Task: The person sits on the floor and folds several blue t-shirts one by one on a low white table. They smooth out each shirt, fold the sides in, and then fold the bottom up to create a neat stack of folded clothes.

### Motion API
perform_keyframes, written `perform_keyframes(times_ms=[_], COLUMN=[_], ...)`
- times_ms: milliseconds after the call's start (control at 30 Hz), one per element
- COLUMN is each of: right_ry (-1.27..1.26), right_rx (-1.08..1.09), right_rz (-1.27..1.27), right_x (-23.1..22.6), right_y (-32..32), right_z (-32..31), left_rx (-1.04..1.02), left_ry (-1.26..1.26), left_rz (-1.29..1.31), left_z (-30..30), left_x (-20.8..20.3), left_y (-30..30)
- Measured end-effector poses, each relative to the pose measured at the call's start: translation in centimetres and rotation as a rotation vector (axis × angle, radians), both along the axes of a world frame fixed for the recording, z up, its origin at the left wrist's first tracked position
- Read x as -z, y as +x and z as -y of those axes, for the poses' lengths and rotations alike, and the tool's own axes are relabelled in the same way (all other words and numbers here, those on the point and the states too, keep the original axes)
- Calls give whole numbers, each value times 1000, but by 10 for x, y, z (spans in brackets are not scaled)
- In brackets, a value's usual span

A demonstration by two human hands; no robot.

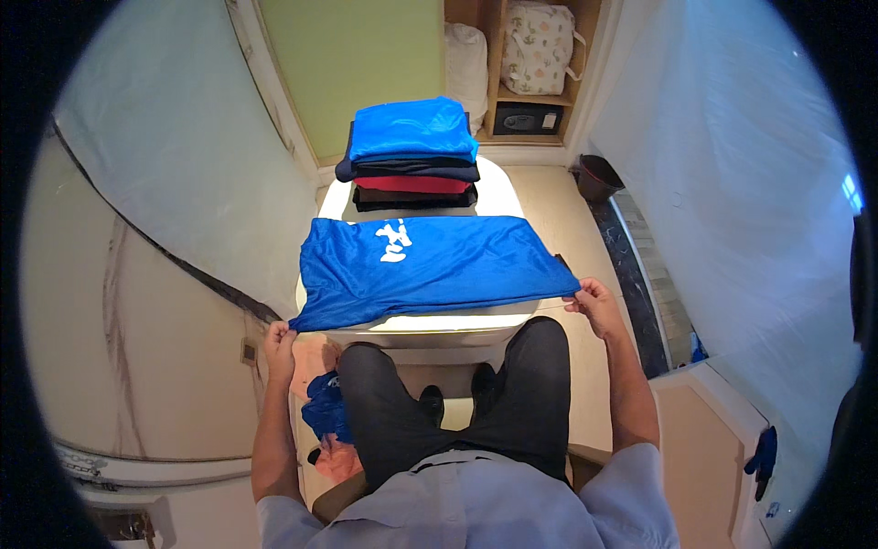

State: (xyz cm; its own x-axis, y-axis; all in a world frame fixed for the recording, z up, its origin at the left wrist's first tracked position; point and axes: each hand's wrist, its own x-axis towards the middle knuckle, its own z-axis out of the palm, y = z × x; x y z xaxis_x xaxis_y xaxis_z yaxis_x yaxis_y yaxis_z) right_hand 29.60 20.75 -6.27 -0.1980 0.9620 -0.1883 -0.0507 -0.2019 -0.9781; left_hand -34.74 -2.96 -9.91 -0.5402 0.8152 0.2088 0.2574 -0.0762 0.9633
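A blue shirt (457,261) with white lettering lies stretched lengthwise across the white table (498,188), folded into a long strip. At its near left corner, my left hand (280,348) pinches the cloth. My right hand (596,306) grips the opposite corner at the right end, its fingers closed on the edge. The strip's ends reach past the table's sides. Just behind it stands a stack of folded clothes: a bright blue garment (413,128) on top, with dark, red (413,185) and brown ones beneath.
Beside my left leg lie crumpled blue (326,407) and pink (338,459) clothes. A dark bin (599,177) stands on the floor at the far right. Behind the table, wooden shelves hold a patterned storage bag (538,50) and a black safe (528,119). Translucent sheeting hangs on both sides.
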Motion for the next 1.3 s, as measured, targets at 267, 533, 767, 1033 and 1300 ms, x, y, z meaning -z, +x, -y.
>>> perform_keyframes(times_ms=[267,533,767,1033,1300], right_ry=[-83,-170,-312,189,218], right_rx=[-162,188,176,119,361], right_rz=[208,284,318,947,1011], right_x=[34,41,55,141,92], right_y=[5,-24,-87,-40,-76], right_z=[13,-28,-74,-149,-136], left_rx=[-44,-60,-81,41,149], left_ry=[50,26,-69,-64,-118], left_rz=[146,174,-7,128,-86], left_z=[1,3,12,1,18], left_x=[9,14,18,21,11], left_y=[-24,-35,-17,-4,2])
